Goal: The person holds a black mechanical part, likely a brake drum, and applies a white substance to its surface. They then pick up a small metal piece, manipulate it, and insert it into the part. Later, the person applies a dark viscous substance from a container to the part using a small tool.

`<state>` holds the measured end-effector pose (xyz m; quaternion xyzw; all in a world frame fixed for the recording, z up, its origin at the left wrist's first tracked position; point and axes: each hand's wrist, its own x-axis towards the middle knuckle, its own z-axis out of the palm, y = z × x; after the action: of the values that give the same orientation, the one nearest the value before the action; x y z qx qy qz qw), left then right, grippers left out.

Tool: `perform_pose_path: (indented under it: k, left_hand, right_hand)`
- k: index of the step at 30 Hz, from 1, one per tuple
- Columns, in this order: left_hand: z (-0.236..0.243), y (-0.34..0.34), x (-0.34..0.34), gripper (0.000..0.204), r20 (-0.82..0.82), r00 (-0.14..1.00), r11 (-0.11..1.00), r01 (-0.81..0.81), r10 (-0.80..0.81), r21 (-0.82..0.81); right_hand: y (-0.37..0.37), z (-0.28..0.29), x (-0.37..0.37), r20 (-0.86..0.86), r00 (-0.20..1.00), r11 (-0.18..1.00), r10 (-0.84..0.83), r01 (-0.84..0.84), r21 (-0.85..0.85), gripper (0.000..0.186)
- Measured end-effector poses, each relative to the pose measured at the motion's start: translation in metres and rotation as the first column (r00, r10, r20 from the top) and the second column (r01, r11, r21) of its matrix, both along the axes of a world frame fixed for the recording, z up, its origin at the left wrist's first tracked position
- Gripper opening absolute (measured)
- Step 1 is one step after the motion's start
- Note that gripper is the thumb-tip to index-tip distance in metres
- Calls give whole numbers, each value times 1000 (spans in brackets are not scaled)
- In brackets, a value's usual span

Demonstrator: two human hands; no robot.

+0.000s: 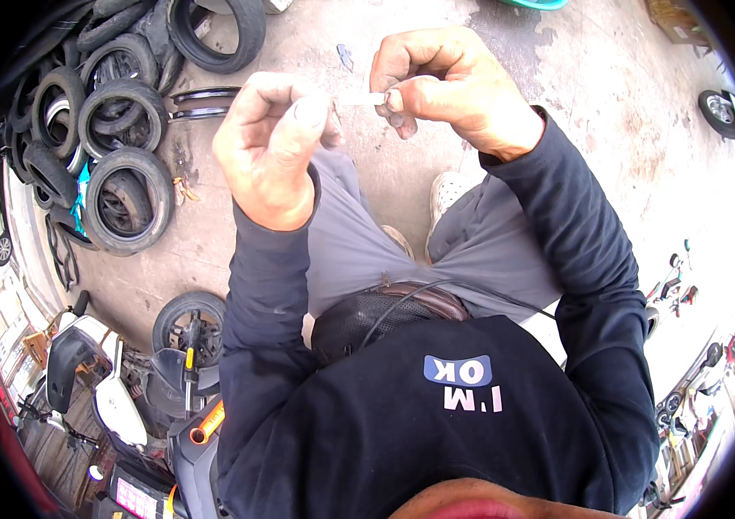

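So right now I've got a small pale strip [359, 99] up in the air between my hands, out in front of me over the concrete floor [575, 147]. My right hand [462, 95] has its end pinched between thumb and fingertip, and my left hand [272, 147] looks closed in a narrow pinch on the other end, though glare hides the exact grip. As for progress, I'd say the getting-hold-of-it part is done: it's up and spans the gap. It isn't fixed onto anything yet, and whether it's torn, folded or peeled at all, can't tell, it's too tiny and washed out. The tyre pile [162, 203] and black rims [203, 112] off to my left are well apart from my hands, untouched.
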<state>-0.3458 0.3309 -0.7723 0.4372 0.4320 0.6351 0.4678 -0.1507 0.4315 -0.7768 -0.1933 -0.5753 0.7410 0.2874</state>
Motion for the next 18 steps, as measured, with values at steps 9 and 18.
perform_pose_path:
  k: [9,18]
  left_hand:
    - [22,-2,9,27,-806,521,934,46,281,355]
    - [14,-2,9,28,-855,430,925,102,290,365]
  right_hand:
    - [2,16,9,245,959,989,145,-148,-5,16]
    - [0,7,4,313,944,993,107,-119,19,18]
